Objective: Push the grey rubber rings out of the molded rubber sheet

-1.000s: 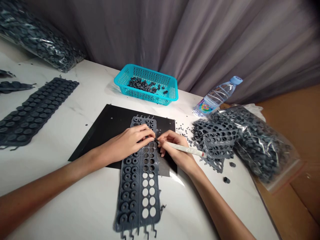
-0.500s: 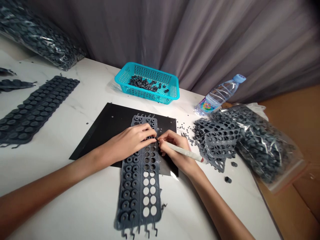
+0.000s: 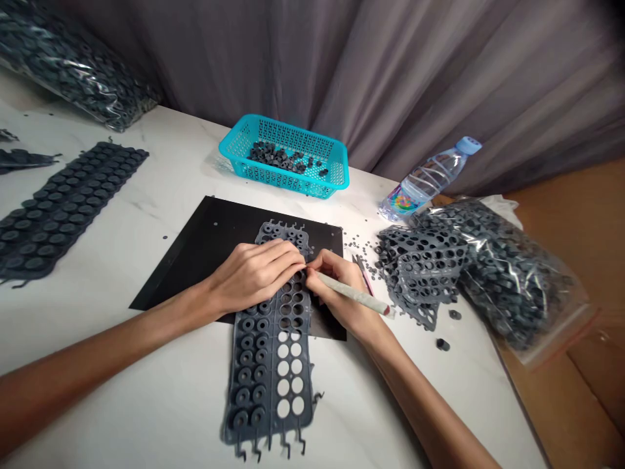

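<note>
A dark grey rubber sheet of moulded round parts [image 3: 249, 357] lies lengthwise in front of me, its far half on a black mat [image 3: 195, 241]. Near its lower right, the rows are bare round holes; ring-shaped parts fill the left columns. My left hand [image 3: 261, 273] rests across the sheet, fingers pressed together, hiding what the fingertips pinch. Their tips meet my right hand [image 3: 342, 286] at the sheet's right edge. A whitish pen-like tool [image 3: 356, 295] with a reddish rear end is gripped in the right hand, its point hidden among the fingers.
A turquoise basket [image 3: 229, 156] holds loose dark parts. Another sheet [image 3: 73, 202] lies left, below a bulging plastic bag [image 3: 83, 71]. To the right are a water bottle [image 3: 430, 176], punched-out sheets [image 3: 424, 267], a filled zip bag [image 3: 517, 286], and scattered bits.
My left hand's fingers have drawn closer together at the sheet's right edge. The right hand keeps the tool at nearly the same spot. The whole view has shifted slightly.
</note>
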Action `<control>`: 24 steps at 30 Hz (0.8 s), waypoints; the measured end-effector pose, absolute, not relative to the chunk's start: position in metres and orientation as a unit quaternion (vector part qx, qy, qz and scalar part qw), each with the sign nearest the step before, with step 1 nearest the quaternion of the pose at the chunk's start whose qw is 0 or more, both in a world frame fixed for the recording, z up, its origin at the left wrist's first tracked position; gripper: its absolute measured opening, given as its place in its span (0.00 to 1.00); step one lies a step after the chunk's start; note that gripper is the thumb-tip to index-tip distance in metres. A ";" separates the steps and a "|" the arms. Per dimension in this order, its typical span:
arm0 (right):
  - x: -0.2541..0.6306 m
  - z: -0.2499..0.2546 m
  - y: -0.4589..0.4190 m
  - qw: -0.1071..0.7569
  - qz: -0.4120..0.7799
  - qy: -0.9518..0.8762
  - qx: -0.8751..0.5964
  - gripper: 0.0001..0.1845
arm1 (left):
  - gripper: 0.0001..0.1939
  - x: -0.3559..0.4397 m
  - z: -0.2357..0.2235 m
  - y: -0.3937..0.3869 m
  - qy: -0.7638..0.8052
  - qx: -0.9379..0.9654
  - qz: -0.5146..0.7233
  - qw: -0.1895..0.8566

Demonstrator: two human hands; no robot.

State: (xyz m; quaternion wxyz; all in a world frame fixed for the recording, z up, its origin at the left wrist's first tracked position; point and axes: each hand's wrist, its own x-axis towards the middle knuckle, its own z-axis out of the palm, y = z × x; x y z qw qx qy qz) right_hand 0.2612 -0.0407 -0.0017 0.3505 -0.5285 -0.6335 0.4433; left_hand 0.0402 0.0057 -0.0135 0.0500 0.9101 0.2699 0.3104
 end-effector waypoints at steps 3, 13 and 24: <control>0.260 -0.003 -0.040 0.365 0.465 -0.611 -0.527 0.07 | 0.10 0.041 -0.011 0.008 0.291 0.895 0.315 0.125; 0.266 -0.003 -0.036 0.448 0.530 -0.528 -0.489 0.06 | 0.11 0.029 -0.008 0.013 0.307 0.860 0.257 0.316; 0.265 -0.003 -0.039 0.395 0.537 -0.555 -0.497 0.02 | 0.13 0.032 -0.010 0.012 0.312 0.869 0.247 0.296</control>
